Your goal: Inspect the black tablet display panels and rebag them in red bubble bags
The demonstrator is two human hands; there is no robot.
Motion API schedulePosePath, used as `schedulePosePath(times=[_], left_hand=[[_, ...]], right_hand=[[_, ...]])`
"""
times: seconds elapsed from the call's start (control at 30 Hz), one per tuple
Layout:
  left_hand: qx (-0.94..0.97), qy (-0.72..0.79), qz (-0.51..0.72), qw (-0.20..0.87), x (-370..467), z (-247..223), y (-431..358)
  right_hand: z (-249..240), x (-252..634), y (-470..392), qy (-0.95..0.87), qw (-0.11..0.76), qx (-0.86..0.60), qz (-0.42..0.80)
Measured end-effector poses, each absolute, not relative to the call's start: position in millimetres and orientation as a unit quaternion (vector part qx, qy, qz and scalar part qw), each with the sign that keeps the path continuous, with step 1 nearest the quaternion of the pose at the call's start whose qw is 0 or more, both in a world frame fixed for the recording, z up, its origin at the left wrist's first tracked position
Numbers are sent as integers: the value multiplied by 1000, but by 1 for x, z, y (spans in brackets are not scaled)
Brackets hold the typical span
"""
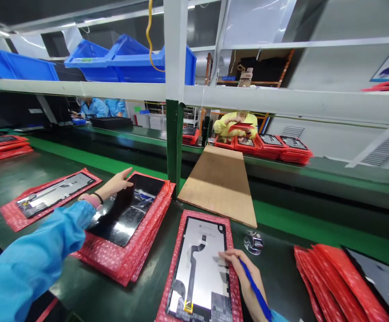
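My left hand (117,182) reaches over a glossy black screen panel (127,212) on a stack of red bubble-wrap sleeves (113,264); its index finger is stretched out at the panel's upper left edge. My right hand (244,273) has a blue pen-like tool (254,288) between thumb and fingers, and its fingertips are over the right side of a silver-backed screen panel (204,264). That panel lies face down on red bubble wrap (177,250), with a dark ribbon cable along its back.
Another silver-backed panel (58,192) lies at left. Red sleeves (335,281) are piled at right. A wooden board (221,183) and a small clear round object (254,242) lie beyond. A green post (174,143) stands centrally. A person in yellow (226,123) works opposite.
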State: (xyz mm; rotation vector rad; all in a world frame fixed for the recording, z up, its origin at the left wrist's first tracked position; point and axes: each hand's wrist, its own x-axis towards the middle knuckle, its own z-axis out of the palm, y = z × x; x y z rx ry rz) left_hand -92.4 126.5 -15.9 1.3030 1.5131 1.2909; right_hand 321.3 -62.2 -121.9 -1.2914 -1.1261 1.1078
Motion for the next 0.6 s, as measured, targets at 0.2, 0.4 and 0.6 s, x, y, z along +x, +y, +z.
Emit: schedulePosePath(times=[0.2,0.4,0.6], left_hand=[[540,516,469,472,9,-44,52],[458,525,302,650,71,-89,-27],[394,535,293,687,74,-95,-28]], right_hand=[[-138,316,-81,-494,509,-538,456],[-148,304,-94,-444,546,-500,505],[-150,301,-90,-409,550,-526,503]])
